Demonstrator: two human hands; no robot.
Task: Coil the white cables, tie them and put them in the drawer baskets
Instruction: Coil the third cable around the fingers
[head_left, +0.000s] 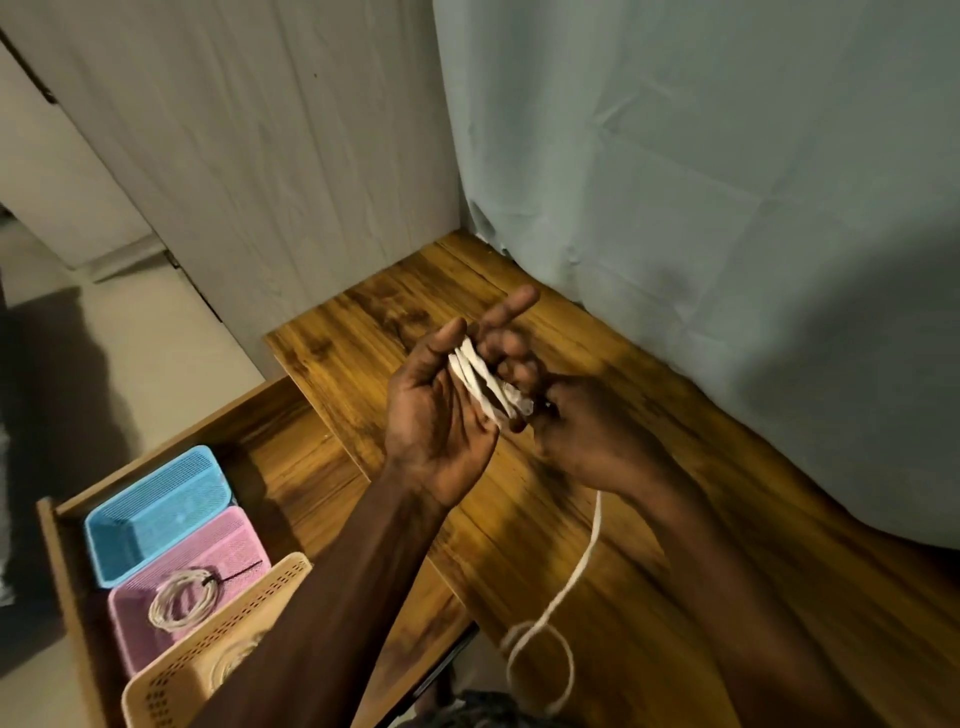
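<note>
Over the brown worktop (597, 519) you hold both hands up, close together. Down to your left the drawer (291, 441) stands open with three baskets in a row: a blue basket (156, 509), a pink basket (228, 540) and a tan basket (218, 644). One tied coil (182, 597) already lies in the pink basket. Your left hand (441, 415) is open, palm up, fingers spread, and loops of the white cable (480, 376) are wound around those fingers. The loops run long from the fingertips down toward your right hand (587, 431). That hand sits just beside them, curled and pinching the cable. The loose end hangs from your right hand, down past the worktop edge, so that hand should probably bring the next loop around.
</note>
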